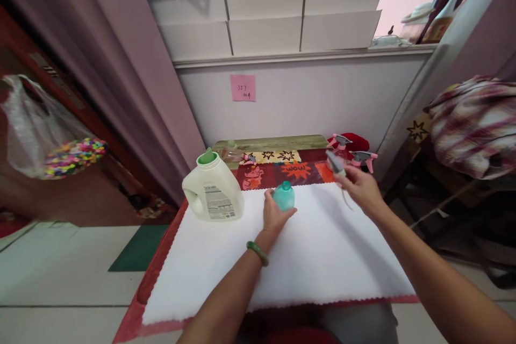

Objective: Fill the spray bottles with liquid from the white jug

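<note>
- While the left hand curls around the small green bottle, thumb along its near side, the bottle stands upright on the white sheet, near the sheet's far edge and about midway between its left and right edges; this grip is partly closed, only as wide as the bottle.
- The bottle's neck is uncovered at the top.
- The right hand is raised near the far right corner of the sheet, its grip pinched on a grey spray head; a thin tube hangs below the fingers. The spray head is blurred, so its exact angle is hard to judge.
- A cream jug stands upright at the far left corner of the sheet, with a green piece at its mouth.
- Behind the jug, by the far left corner of the tabletop, is a clear spray bottle.
- Near the tabletop's far right corner, just beyond the right hand, are two pink-and-grey spray tops.
- A green bracelet circles the left wrist.
</note>
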`<state>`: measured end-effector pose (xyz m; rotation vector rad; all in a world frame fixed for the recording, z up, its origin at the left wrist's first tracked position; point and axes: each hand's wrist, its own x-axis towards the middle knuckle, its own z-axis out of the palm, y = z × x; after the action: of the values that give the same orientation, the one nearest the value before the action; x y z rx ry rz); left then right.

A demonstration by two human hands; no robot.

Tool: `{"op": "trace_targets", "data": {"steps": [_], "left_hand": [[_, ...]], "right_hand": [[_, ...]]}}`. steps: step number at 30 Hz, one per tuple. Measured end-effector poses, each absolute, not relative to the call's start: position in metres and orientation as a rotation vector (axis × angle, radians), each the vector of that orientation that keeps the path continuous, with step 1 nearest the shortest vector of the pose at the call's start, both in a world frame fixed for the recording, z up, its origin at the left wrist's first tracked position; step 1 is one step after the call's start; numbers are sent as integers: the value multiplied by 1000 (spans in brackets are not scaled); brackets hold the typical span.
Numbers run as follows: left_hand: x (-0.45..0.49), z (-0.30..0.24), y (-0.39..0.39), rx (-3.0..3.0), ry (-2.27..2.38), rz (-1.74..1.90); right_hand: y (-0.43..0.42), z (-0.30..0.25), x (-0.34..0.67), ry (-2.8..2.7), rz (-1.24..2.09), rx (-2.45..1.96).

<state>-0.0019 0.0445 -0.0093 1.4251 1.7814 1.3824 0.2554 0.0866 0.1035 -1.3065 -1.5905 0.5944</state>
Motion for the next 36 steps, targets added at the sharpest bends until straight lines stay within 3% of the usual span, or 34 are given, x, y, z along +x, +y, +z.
{"op": "trace_targets", "data": {"steps": [4,9,24,36], "left_hand": [[-14,-12,18,1448,1684,1381],[-21,-14,8,1455,1604,1395],[-17,-16,11,1452,1680,1403],[-41,-2,-8,1187,998,1509]], "right_hand": [[75,159,217,-1143,891,-820],[65,182,168,-1054,1002,-690],[55,119,108,-1310,990,-773],[50,96,117,-1036,1270,-849]]}}
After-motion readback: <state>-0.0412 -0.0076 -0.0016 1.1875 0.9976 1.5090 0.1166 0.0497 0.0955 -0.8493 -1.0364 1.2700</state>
